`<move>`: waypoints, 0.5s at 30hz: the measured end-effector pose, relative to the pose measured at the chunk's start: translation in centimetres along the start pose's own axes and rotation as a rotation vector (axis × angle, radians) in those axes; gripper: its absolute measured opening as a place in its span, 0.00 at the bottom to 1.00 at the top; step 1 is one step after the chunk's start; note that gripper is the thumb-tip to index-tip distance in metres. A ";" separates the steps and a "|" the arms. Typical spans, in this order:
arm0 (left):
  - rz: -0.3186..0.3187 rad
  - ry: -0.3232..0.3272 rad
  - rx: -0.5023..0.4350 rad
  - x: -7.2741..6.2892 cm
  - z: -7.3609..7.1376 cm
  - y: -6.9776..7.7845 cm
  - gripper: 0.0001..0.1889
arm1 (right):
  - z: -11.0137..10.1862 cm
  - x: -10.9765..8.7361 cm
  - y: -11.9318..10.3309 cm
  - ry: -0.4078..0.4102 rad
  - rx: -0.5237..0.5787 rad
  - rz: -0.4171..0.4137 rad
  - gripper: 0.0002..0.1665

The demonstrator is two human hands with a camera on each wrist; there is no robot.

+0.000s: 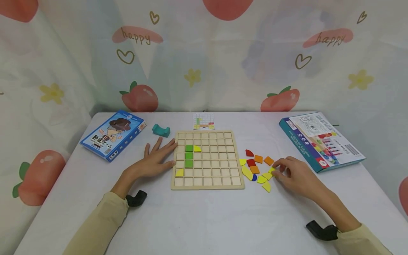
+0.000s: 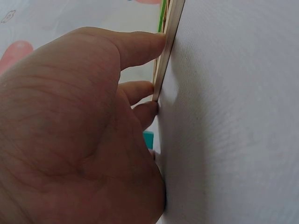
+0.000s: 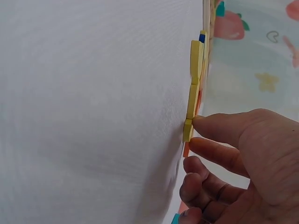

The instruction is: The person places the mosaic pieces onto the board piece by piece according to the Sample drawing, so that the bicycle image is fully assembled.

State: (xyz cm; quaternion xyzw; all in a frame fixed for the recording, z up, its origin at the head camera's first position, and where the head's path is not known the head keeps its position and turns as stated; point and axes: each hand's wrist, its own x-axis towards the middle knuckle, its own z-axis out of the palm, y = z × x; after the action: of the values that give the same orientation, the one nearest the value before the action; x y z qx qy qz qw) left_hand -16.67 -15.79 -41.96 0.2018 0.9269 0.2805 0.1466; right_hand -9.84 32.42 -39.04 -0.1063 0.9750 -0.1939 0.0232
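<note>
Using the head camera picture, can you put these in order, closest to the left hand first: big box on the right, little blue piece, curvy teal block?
From the left hand:
1. Curvy teal block, just beyond its fingertips.
2. Little blue piece, right of the board.
3. Big box, far right.

Flat wooden grid board [image 1: 214, 171] — yellow piece [image 1: 271, 170] to its right

Play space: board [image 1: 208, 172], printed curtain [image 1: 223, 67]
</note>
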 end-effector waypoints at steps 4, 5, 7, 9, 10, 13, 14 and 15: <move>0.001 0.000 0.001 0.1 0.0 0.0 0.39 | 0.0 0.0 0.1 -0.007 0.004 0.007 0.17; 0.001 0.000 0.001 0.1 0.0 0.0 0.39 | 0.0 0.0 0.1 -0.008 0.005 0.008 0.17; 0.000 0.000 0.003 0.1 0.0 0.0 0.39 | -0.1 0.0 0.2 -0.011 0.008 0.011 0.17; -0.001 0.001 0.003 0.1 0.0 0.0 0.39 | -0.1 0.0 0.2 -0.013 0.010 0.012 0.17; -0.001 0.000 0.003 0.1 0.0 0.0 0.39 | -0.1 0.0 0.3 -0.014 0.011 0.011 0.17; -0.005 0.000 0.003 0.1 0.0 -0.1 0.39 | -0.1 0.0 0.4 -0.012 0.011 0.007 0.16; -0.006 0.000 0.003 0.1 0.0 -0.1 0.39 | -0.1 0.0 0.4 -0.012 0.010 0.006 0.16; -0.007 0.000 0.003 0.1 0.0 -0.1 0.39 | -0.1 0.0 0.5 -0.011 0.010 0.006 0.16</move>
State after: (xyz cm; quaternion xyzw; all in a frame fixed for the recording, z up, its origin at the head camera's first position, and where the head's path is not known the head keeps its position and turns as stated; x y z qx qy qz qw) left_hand -16.80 -15.80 -42.04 0.1989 0.9280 0.2784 0.1474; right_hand -9.97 32.89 -39.11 -0.1042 0.9742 -0.1980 0.0296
